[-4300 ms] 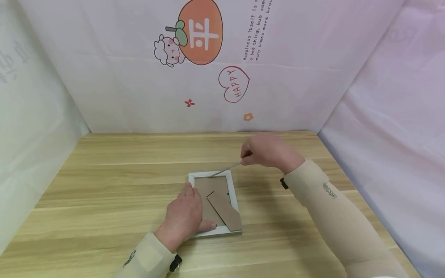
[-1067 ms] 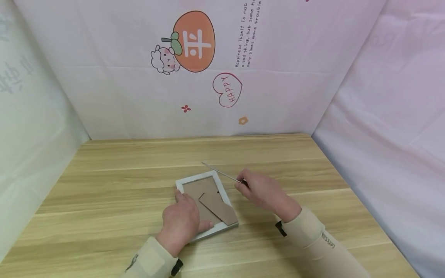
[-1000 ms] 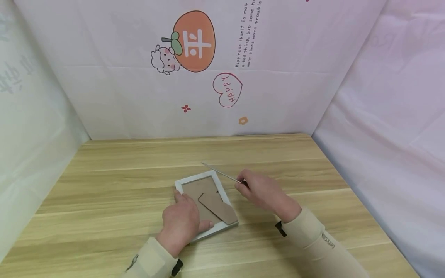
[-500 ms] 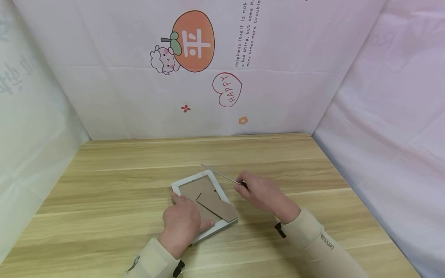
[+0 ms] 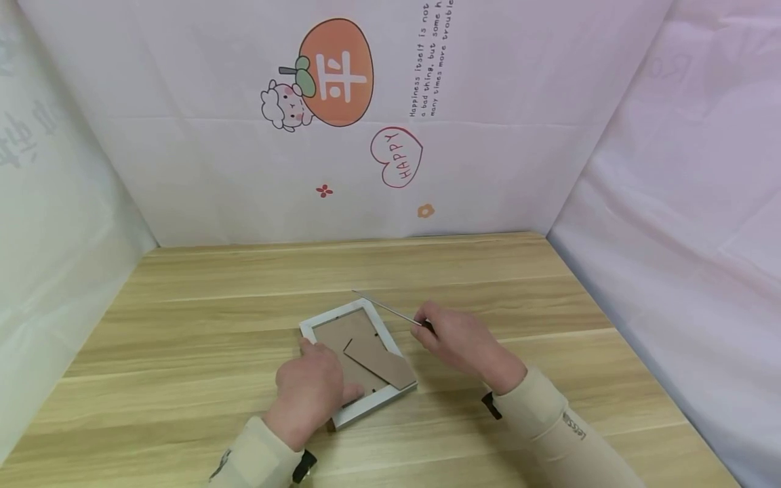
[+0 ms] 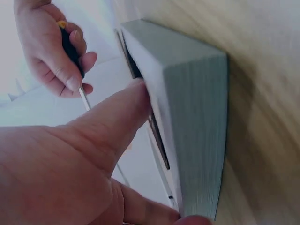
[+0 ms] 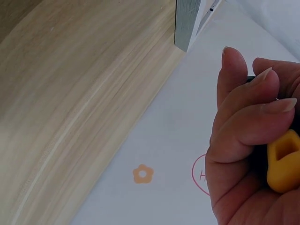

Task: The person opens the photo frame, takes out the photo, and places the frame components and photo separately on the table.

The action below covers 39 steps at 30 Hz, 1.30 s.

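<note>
A white picture frame (image 5: 377, 398) lies face down on the wood-grain table, turned at an angle. Its brown backing board (image 5: 342, 332) carries a folded stand leg (image 5: 383, 364), and small dark tabs (image 5: 375, 335) show along the inner edge. My left hand (image 5: 308, 390) rests over the frame's near left corner, thumb extended onto the backing, other fingers at the left edge. To the right, my right hand (image 5: 460, 339) grips a screwdriver (image 5: 390, 310) by its black-and-yellow handle (image 7: 283, 161). Its thin metal shaft points left, overlapping the frame's far corner in the head view.
The table (image 5: 213, 325) ends at a white printed cloth (image 5: 244, 176) behind, with more white cloth (image 5: 671, 237) on both sides. Beige sleeves (image 5: 537, 407) with black wrist straps cover both forearms.
The screwdriver tip has come away from the frame's far inner edge. Under my left hand the frame has turned counterclockwise. My left thumb has just shifted from the near rim towards the backing.
</note>
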{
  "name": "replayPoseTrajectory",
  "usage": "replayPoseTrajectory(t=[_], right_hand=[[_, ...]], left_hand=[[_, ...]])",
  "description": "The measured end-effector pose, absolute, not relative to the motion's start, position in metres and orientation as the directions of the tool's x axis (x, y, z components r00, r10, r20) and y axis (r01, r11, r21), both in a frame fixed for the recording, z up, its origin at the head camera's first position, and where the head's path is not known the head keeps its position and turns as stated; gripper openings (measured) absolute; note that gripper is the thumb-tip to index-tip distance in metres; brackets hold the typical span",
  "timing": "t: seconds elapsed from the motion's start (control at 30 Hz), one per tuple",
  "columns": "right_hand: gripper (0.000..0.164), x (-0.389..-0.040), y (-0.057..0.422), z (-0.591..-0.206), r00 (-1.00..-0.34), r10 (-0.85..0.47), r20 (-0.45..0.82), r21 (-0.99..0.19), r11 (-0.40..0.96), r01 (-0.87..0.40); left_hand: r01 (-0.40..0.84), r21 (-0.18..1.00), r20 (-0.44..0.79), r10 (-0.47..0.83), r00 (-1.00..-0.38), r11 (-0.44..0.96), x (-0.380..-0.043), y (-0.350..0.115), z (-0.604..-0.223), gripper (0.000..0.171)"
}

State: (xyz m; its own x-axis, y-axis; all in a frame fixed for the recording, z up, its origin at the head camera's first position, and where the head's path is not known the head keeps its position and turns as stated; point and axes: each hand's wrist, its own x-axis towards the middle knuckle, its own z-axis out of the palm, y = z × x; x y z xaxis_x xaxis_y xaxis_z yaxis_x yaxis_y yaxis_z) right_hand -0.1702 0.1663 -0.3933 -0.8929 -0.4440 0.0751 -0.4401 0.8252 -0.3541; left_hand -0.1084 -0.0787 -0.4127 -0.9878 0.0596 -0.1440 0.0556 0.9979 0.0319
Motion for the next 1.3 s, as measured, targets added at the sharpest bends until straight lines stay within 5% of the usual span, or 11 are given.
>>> replayPoseTrajectory(t=[0.43,0.63,0.77,1.3], right_hand=[[0.018,-0.171,0.168,-0.396,-0.897,-0.438,0.058,-0.375,0.823,-0.426],[0.018,-0.170,0.168,-0.395,-0.897,-0.439,0.056,-0.372,0.824,-0.427],[0.018,-0.170,0.168,-0.394,-0.897,-0.439,0.054,-0.364,0.828,-0.427],[0.019,-0.171,0.168,-0.396,-0.896,-0.443,0.038,-0.373,0.825,-0.424]], left_hand=[[0.150,0.089,-0.192,0.164,-0.968,0.985,-0.110,-0.104,-0.407,0.102],[0.207,0.117,-0.189,0.227,-0.955,0.971,-0.111,-0.112,-0.398,0.079],[0.237,0.113,-0.186,0.255,-0.949,0.965,-0.111,-0.116,-0.395,0.079],[0.236,0.088,-0.128,0.246,-0.961,0.968,-0.107,-0.110,-0.400,0.065]])
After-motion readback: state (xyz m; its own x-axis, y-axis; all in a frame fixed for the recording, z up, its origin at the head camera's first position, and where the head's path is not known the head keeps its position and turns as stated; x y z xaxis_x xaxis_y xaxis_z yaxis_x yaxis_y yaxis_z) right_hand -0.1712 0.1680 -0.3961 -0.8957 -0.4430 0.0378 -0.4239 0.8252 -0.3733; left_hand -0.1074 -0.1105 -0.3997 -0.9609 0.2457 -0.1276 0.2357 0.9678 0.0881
